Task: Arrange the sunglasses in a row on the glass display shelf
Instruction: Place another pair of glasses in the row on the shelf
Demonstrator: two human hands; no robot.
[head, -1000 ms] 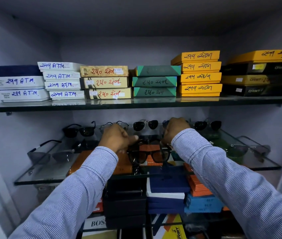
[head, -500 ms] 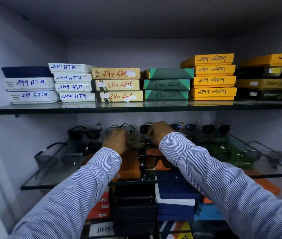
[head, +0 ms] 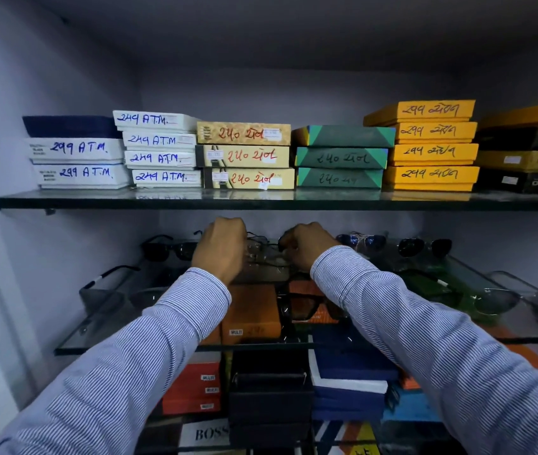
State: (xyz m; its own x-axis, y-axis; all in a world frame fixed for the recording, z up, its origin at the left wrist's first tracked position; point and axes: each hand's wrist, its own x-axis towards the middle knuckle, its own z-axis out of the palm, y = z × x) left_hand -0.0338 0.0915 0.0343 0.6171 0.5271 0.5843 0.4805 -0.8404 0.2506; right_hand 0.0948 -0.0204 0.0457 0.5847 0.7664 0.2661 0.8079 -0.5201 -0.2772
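Note:
Both my hands reach to the back of the glass display shelf (head: 123, 350). My left hand (head: 220, 247) and my right hand (head: 307, 247) each pinch one side of a thin-framed pair of glasses (head: 262, 254) with pale lenses, in line with the back row. That row holds black sunglasses (head: 166, 249) on the left, and a blue-lensed pair (head: 363, 241) and a dark pair (head: 423, 246) on the right. Nearer the front lie a grey pair (head: 110, 292), a black thick-framed pair (head: 307, 305), a green-lensed pair (head: 432, 287) and a silver pair (head: 507, 300).
An upper glass shelf (head: 97, 203) just above my hands carries stacks of labelled boxes, white (head: 159, 157), beige (head: 244, 156), green (head: 341, 157) and yellow (head: 432, 152). Under the display shelf are more stacked boxes (head: 251, 315). Cabinet walls close in left and right.
My hands left the black thick-framed pair at the shelf's front, took up the thin-framed pair and carried it farther back toward the rear row. The camera has shifted closer.

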